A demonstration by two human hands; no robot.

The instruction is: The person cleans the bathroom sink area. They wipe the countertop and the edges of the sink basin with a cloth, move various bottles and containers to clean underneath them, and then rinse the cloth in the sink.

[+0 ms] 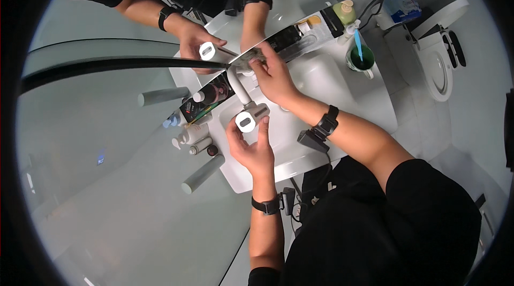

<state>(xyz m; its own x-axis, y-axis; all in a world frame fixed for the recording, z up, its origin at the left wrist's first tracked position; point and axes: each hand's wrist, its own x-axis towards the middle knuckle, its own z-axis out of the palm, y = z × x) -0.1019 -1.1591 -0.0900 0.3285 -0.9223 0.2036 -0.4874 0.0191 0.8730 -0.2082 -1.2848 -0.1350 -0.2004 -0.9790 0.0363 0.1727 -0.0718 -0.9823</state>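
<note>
My left hand (250,149) is closed around a white and grey appliance head (251,117) with a dark slot in its rounded end. A curved white tube (238,87) runs from this head toward the mirror's lower edge. My right hand (274,76) reaches over the white washbasin (324,80) to that edge, its fingers bent on a crumpled grey, cloth-like piece (251,60). What that piece is, I cannot make out fully. Both hands and the white head appear again in the mirror (160,80).
Boxes and tubes line the ledge under the mirror. Left of the basin stand several bottles (195,133) and a glass tube-like post (203,173). A green cup (360,60) holding a blue toothbrush (357,40) and a pump bottle (345,12) stand right. A toilet (436,69) is farther right.
</note>
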